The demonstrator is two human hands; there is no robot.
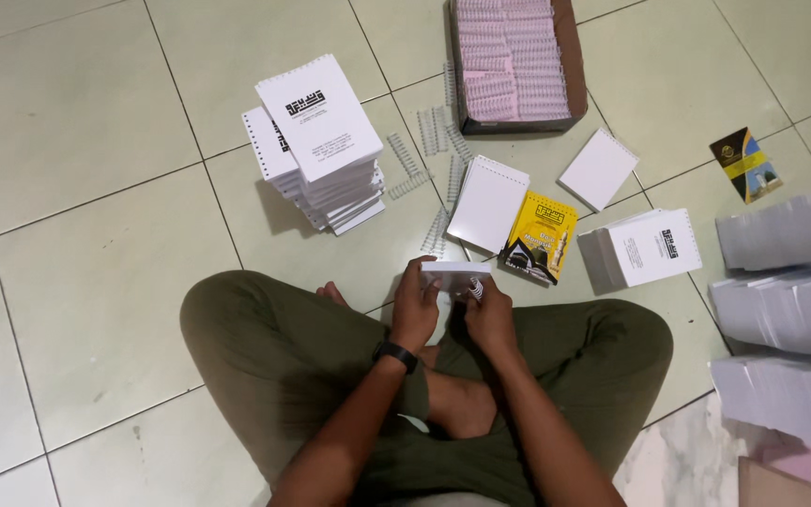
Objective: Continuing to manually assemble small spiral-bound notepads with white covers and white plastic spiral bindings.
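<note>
Head view: white booklet held between left hand and right hand

Bare tiles left of the booklet stack; loose wire coils, booklets crowding ahead.

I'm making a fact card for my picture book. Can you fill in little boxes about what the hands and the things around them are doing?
Left hand: grips a small white booklet
Right hand: pinches a wire spiral at the booklet's edge
Stack: bound booklets on the tiled floor
Box: pink-wrapped spirals
Loose: spirals, yellow cover
Seat: cross-legged
</note>
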